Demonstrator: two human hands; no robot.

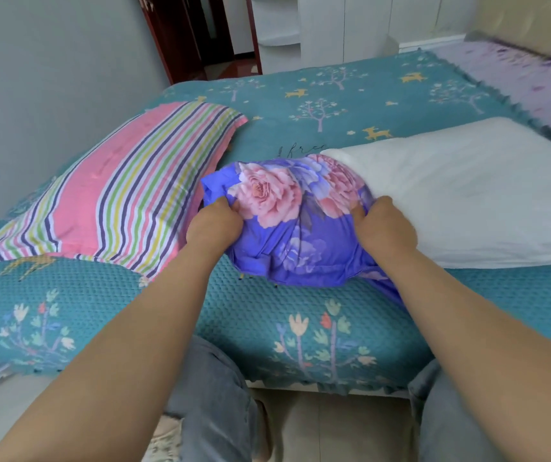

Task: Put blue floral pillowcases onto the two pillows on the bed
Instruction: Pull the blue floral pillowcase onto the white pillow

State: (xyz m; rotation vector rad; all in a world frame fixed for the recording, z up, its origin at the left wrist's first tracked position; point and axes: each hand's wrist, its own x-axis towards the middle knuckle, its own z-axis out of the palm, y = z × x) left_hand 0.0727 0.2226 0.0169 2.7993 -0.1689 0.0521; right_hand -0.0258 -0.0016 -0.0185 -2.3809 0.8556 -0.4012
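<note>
On teal bedspread, hands grip blue floral pillowcase bunched over white pillow.

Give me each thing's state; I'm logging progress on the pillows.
White pillow: near end inside the pillowcase, the rest bare.
Pillowcase: bunched over that end.
Striped pillow: lying flat, no blue case on.
Left hand: gripping the pillowcase.
Right hand: gripping the pillowcase.
</note>
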